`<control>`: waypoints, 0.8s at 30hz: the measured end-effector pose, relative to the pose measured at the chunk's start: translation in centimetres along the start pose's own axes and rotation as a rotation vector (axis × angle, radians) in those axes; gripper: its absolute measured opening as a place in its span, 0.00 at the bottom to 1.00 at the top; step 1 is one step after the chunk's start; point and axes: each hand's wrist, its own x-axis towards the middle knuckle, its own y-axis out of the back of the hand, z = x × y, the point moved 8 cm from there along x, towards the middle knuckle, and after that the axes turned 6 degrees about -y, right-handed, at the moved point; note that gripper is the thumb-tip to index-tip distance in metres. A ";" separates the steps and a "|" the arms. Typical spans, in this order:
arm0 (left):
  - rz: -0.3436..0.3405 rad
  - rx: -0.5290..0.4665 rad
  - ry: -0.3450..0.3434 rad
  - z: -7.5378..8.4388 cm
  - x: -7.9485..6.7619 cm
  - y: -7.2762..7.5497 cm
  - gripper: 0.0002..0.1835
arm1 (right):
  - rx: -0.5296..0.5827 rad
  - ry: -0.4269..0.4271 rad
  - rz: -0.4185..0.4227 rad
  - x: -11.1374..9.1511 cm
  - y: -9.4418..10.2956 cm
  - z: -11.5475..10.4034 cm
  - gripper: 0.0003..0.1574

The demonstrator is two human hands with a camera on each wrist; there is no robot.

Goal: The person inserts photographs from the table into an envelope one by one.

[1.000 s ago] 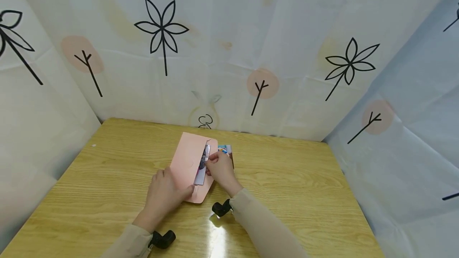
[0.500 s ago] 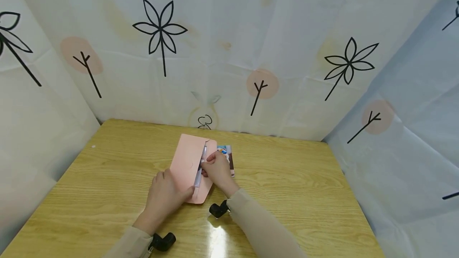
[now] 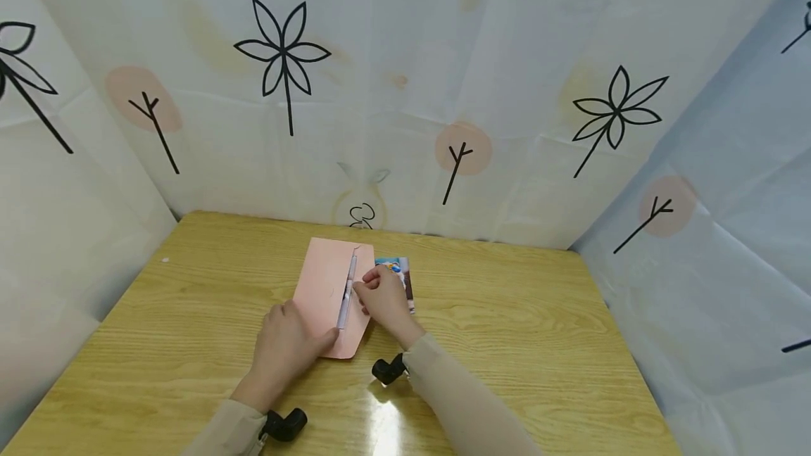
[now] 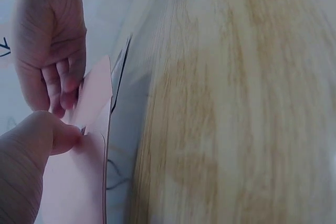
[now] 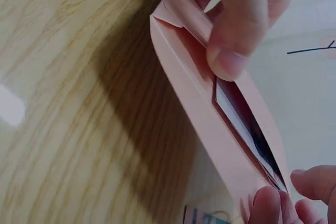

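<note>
A pink envelope (image 3: 319,294) is held tilted over the table, its slot facing the right hand. My left hand (image 3: 288,343) grips its near end, thumb on the front and fingers behind. Inside the slot stands a card (image 3: 344,308) with a pale edge and a dark printed side; only a narrow strip shows in the head view. My right hand (image 3: 386,301) pinches at the card's edge with thumb and fingertips, over the envelope's flap (image 5: 194,114). In the right wrist view the left thumb (image 5: 228,61) presses at the slot's rim.
A colourful picture card (image 3: 404,273) lies on the table behind the right hand, partly covered. The wood-grain table (image 3: 538,336) stretches around the hands. Black wrist camera mounts (image 3: 285,426) stick out below the cuffs. A patterned cloth wall (image 3: 380,90) stands behind.
The card has slid deeper into the envelope, with less of it showing. The envelope has shifted slightly left, and the right hand has moved a little left too. The left hand keeps its grip.
</note>
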 end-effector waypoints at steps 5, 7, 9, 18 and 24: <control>-0.021 0.002 0.018 -0.5 0.1 0.1 0.51 | -0.029 0.020 0.024 -0.2 1.2 -0.4 0.17; -0.021 0.003 0.018 -0.5 0.2 0.2 0.51 | -0.037 0.040 0.037 -0.3 1.8 -0.6 0.21; -0.019 0.001 0.019 -0.6 0.2 0.3 0.51 | -0.043 0.059 0.048 -0.3 2.4 -0.7 0.25; -0.043 0.003 0.055 -1.2 0.2 0.3 0.55 | -0.043 0.033 0.094 0.7 4.9 0.9 0.37; -0.039 0.003 0.054 -1.3 0.3 0.3 0.55 | -0.077 -0.026 0.146 1.1 6.0 2.3 0.41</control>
